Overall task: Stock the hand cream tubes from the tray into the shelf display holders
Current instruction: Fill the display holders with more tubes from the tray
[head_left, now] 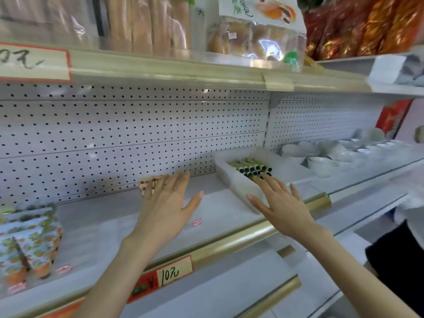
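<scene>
A person reaches with both arms into a white shop shelf, palms down. The hand cream tubes lie stacked on their sides in a white tray that sits at an angle on the right of the shelf, its far end near the pegboard back wall; their black caps point toward the tray's near end. The right hand hangs over that near end with fingers straight and spread, gripping nothing; its fingertips reach just to the caps, though it cannot be told whether they touch, and the thumb lies in front of the tray's side wall. The left hand, likewise spread flat and holding nothing, is to the left of the tray and apart from it, its fingers partly covering a small orange-patterned box at the foot of the pegboard. A gold rail edges the shelf below both wrists and carries a handwritten price tag. Patterned packages stand at the shelf's left end, white bowls sit beyond the tray to the right, and bagged bread fills the shelf above.
</scene>
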Motion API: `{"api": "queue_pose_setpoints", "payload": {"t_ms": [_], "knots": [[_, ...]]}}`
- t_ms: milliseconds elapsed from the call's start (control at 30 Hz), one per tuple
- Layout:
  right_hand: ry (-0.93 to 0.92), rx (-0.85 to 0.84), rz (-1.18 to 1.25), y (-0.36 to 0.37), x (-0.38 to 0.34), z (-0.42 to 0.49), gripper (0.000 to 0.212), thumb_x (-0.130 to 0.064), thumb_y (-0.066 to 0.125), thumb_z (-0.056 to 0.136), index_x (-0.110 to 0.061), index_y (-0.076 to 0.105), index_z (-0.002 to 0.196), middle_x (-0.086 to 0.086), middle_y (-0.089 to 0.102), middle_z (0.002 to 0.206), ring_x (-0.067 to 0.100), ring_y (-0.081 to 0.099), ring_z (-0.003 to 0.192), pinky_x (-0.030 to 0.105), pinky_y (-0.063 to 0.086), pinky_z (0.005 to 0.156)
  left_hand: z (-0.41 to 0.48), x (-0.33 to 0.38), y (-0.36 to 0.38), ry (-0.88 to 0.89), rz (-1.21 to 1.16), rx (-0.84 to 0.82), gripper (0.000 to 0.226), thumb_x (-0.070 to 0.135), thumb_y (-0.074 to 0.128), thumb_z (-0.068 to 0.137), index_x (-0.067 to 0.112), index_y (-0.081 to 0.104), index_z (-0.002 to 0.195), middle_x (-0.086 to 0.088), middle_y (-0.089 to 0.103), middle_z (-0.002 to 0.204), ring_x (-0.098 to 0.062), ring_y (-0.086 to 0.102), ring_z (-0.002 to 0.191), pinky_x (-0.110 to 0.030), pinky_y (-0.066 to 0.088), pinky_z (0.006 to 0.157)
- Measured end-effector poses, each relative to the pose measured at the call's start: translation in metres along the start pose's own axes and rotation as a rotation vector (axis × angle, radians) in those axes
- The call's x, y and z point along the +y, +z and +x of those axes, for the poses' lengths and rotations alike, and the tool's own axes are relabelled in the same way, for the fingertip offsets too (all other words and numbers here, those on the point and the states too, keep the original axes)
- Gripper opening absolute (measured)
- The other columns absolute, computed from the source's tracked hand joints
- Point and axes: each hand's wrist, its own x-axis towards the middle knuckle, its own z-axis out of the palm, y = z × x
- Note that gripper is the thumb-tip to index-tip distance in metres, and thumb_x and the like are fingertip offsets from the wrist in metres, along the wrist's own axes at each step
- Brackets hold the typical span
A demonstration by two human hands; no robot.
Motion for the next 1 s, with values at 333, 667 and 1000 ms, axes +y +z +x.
{"api": "queue_pose_setpoints", "payload": {"t_ms": [333, 667, 1000], "knots": [[0.018, -0.022, -0.022, 0.019, 0.009, 0.073, 0.062, -0.057, 0.023, 0.095, -0.026, 0.017, 0.149, -0.008, 0.016, 0.155, 0.015, 0.016, 0.142, 0.044, 0.011, 0.115, 0.075, 0.002, 0.032, 0.061, -0.018, -0.023, 0.072, 0.066, 0.008, 0.088, 0.024, 0.019, 0.145, 0.003, 0.026, 0.151, -0.018, 0.021, 0.138, -0.040, 0.016, 0.114], [0.046, -0.021, 0.101, 0.051, 0.065, 0.139, 0.059, -0.056, 0.028, 0.094, -0.022, 0.031, 0.142, -0.003, 0.029, 0.150, 0.022, 0.031, 0.135, 0.043, 0.024, 0.109, 0.117, 0.027, 0.060, 0.036, 0.017, -0.083, 0.083, 0.069, -0.004, 0.079, 0.025, 0.016, 0.146, 0.003, 0.023, 0.152, -0.018, 0.019, 0.140, -0.038, 0.015, 0.113], [-0.017, -0.160, 0.240, 0.068, 0.169, 0.235, 0.059, -0.045, 0.039, 0.097, -0.013, 0.027, 0.145, 0.007, 0.026, 0.152, 0.025, 0.029, 0.138, 0.038, 0.029, 0.109, 0.167, 0.083, 0.104, -0.132, 0.052, -0.134, 0.096, 0.071, -0.014, 0.065, 0.028, 0.012, 0.147, 0.006, 0.019, 0.153, -0.016, 0.017, 0.140, -0.036, 0.012, 0.114]]}}
